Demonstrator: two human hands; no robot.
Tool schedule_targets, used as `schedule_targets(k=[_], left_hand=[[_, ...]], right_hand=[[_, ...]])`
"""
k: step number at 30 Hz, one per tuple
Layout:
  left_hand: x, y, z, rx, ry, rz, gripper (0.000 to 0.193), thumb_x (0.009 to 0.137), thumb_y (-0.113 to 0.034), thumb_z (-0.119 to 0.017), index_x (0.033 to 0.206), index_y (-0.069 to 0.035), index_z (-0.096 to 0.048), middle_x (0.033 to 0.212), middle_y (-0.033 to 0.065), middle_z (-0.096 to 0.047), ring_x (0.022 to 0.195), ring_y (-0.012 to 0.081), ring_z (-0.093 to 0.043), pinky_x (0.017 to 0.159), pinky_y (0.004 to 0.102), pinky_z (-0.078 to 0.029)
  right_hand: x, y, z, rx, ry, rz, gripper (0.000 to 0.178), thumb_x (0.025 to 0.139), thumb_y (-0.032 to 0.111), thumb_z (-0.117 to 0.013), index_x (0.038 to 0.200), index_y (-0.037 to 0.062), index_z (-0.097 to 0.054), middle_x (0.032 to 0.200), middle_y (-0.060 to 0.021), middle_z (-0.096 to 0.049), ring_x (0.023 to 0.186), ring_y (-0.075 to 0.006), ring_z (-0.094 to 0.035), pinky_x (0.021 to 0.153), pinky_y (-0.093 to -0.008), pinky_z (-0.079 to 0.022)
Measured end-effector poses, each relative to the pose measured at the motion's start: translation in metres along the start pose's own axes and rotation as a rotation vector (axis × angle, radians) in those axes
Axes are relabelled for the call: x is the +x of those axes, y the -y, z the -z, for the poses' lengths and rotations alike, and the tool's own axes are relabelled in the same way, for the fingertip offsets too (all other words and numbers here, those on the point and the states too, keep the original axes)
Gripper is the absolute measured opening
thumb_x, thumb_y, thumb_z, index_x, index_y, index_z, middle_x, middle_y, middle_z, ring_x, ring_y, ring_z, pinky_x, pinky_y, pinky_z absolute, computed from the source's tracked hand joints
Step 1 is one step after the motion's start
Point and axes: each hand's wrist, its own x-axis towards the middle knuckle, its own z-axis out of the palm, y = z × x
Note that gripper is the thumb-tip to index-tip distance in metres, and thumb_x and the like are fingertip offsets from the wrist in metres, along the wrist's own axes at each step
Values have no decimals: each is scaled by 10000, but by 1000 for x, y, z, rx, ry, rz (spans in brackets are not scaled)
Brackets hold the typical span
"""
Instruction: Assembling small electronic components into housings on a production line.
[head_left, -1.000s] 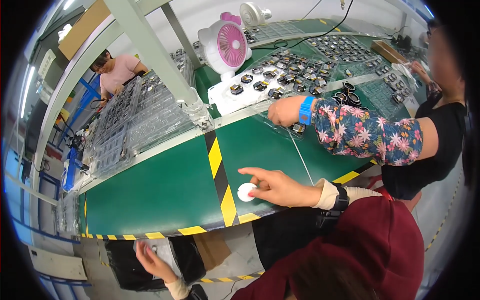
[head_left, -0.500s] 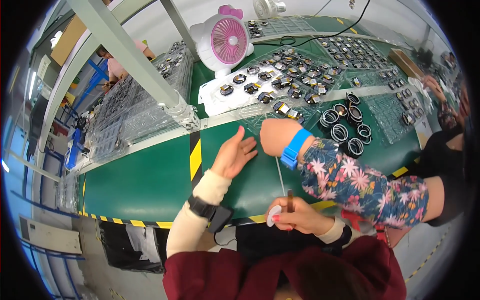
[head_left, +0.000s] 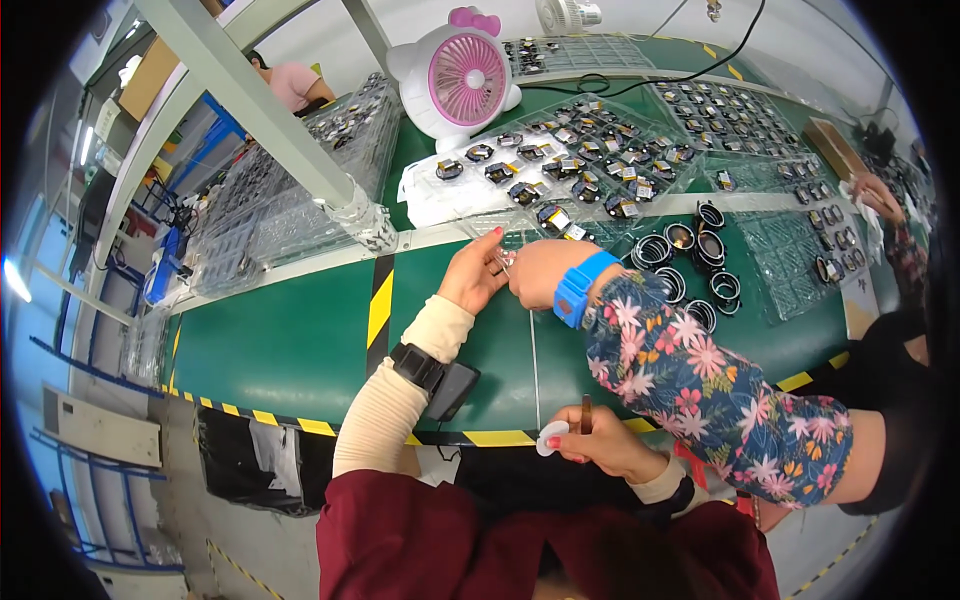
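1. Left hand [head_left: 472,275] pinches a small clear part [head_left: 503,262] mid-bench, touching a co-worker's hand [head_left: 535,272]; a jostle could drop it.
2. Right hand [head_left: 590,445], at the bench's near edge, pinches a white disc [head_left: 551,438] and brown stick [head_left: 585,413]; either may slip floorward.

My surface [head_left: 290,340] is a green mat with yellow-black striped tape along the near edge and one stripe running across it. Toward the far edge sits a pink fan [head_left: 455,80], clear trays of small parts [head_left: 570,170], and black rings [head_left: 690,260] grouped nearer the right edge.
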Motion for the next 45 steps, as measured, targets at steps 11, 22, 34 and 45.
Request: schedule_targets(k=[11,22,34,45], left_hand=[[1,1,-4,-67,131,-99,312,894,-197,-506,1090,21,-399,1142,178,-515,1028,286,-539,854,398,-462],[1,8,11,-112,191,-58,264,897,-141,-493,1087,4,-380,1110,208,-509,1029,317,-541,884,415,-473],[46,46,52,468,359,-764,355,872,-98,-527,1176,-18,-362,1123,154,-518,1008,252,-561,845,366,-487],[14,37,24,-138,439,-217,352,831,-120,-592,1154,-51,-469,1081,38,-565,947,173,-575,797,324,-482]], right_hand=[[0,9,-7,20,-38,-40,150,842,130,-591,933,12,-572,615,30,-489,490,-17,-384,422,-179,-265],[22,40,-41,-202,-38,62,156,854,104,-560,957,-12,-562,751,-16,-592,514,-36,-426,459,-186,-331],[203,151,-73,-1446,-406,764,238,747,219,-637,876,24,-596,801,-149,-617,750,-333,-588,640,-391,-453],[358,169,-40,-1873,-496,620,181,695,195,-657,800,50,-629,733,-177,-620,746,-320,-609,601,-428,-457]])
